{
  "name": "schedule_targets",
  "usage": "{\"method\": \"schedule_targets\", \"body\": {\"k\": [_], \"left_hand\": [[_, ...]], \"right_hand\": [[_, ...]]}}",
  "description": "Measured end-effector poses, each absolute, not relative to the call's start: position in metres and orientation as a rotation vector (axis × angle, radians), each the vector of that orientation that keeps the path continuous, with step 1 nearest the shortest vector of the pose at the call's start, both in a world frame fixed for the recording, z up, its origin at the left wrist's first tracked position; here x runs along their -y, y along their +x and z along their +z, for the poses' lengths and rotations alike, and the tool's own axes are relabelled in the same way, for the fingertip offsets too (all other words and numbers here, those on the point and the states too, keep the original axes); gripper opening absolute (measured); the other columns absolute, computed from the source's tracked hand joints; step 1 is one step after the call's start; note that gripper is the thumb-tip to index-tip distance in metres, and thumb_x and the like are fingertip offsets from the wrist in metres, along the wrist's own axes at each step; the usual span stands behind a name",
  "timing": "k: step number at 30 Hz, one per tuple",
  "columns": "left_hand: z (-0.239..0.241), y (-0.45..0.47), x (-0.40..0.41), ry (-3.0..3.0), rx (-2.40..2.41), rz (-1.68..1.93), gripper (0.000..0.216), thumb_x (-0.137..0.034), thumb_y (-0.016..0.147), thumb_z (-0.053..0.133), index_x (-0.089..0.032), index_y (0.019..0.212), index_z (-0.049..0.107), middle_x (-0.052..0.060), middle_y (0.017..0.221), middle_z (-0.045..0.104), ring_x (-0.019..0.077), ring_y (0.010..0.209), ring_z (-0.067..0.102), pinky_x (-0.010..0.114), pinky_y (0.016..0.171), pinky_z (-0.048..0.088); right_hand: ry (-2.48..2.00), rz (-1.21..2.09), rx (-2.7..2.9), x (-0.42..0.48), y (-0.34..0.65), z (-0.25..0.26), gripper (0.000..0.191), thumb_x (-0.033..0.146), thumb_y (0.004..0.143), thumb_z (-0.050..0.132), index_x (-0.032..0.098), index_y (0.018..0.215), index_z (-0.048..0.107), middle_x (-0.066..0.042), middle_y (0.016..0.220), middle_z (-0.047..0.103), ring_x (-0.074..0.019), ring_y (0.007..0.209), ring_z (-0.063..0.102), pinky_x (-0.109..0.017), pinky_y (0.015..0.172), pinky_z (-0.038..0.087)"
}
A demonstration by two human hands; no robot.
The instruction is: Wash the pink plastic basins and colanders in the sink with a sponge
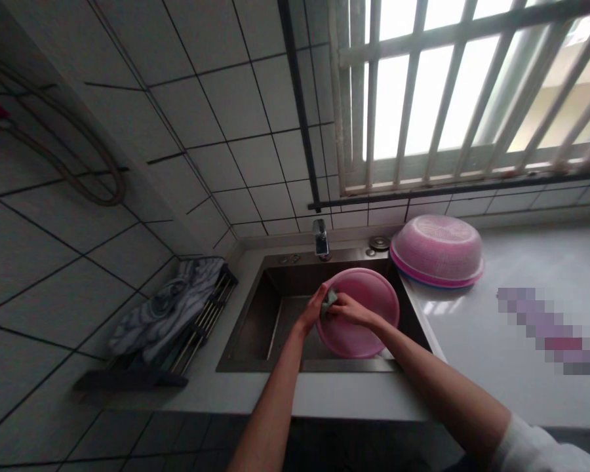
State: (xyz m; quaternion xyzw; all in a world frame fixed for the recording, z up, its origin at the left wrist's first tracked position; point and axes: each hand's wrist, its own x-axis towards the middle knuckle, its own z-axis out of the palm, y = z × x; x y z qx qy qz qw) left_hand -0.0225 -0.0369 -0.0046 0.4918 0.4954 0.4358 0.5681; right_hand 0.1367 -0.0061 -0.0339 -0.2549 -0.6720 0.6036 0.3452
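Observation:
A round pink basin (373, 298) sits tilted in the steel sink (263, 328). At its left rim, my left hand (314, 308) is closed on the edge. My right hand (350, 310) reaches inside and holds a small grey-green cloth (329, 300) against the inner wall, close to my left fingers. Part of the cloth is hidden by the right fingers; whether it is a cloth or a soft sponge is hard to tell.
A faucet (320, 237) rises behind the sink, beside a drain cover (379, 243). Upturned pink basket (437, 246) stands on the right counter (452, 341), near a blurred-out item (545, 328). Left of the sink is a folding rack (201, 321) with a striped grey cloth (170, 298).

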Motion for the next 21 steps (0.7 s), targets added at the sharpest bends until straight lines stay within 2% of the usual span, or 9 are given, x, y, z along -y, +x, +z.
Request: {"method": "schedule_targets", "body": {"k": [6, 12, 18, 21], "left_hand": [[-0.010, -0.017, 0.031, 1.169, -1.030, 1.104, 0.070, -0.070, 0.086, 0.058, -0.021, 0.137, 0.062, 0.008, 0.139, 0.065, 0.0293, 0.136, 0.052, 0.045, 0.119, 0.033], [-0.006, -0.023, 0.033, 1.194, -1.207, 1.062, 0.066, -0.072, 0.083, 0.058, -0.018, 0.117, 0.072, 0.007, 0.119, 0.074, 0.0292, 0.123, 0.060, 0.042, 0.115, 0.038], [-0.003, -0.018, 0.033, 1.217, -1.103, 1.084, 0.069, -0.071, 0.088, 0.053, -0.021, 0.134, 0.065, 0.007, 0.138, 0.065, 0.0308, 0.137, 0.049, 0.046, 0.120, 0.030], [-0.006, -0.018, 0.032, 1.208, -1.106, 1.056, 0.071, -0.073, 0.086, 0.054, -0.019, 0.131, 0.066, 0.009, 0.132, 0.069, 0.0320, 0.135, 0.051, 0.048, 0.120, 0.030]], "right_hand": [[-0.860, 1.336, 1.394, -0.004, 0.145, -0.031, 0.018, 0.033, 0.078, 0.058, 0.018, 0.085, 0.065, -0.003, 0.084, 0.066, -0.0177, 0.074, 0.058, -0.028, 0.068, 0.048], [-0.657, 1.500, 1.739, 0.010, 0.130, -0.034, 0.012, 0.026, 0.075, 0.061, 0.016, 0.078, 0.067, -0.002, 0.078, 0.066, -0.0162, 0.069, 0.058, -0.026, 0.066, 0.046], [-0.827, 1.343, 1.353, 0.000, 0.139, -0.027, 0.017, 0.032, 0.077, 0.060, 0.018, 0.085, 0.064, -0.003, 0.084, 0.066, -0.0174, 0.074, 0.058, -0.028, 0.069, 0.048], [-0.822, 1.389, 1.438, 0.000, 0.141, -0.030, 0.016, 0.032, 0.076, 0.060, 0.019, 0.083, 0.064, -0.003, 0.084, 0.066, -0.0176, 0.074, 0.058, -0.029, 0.070, 0.048]]}}
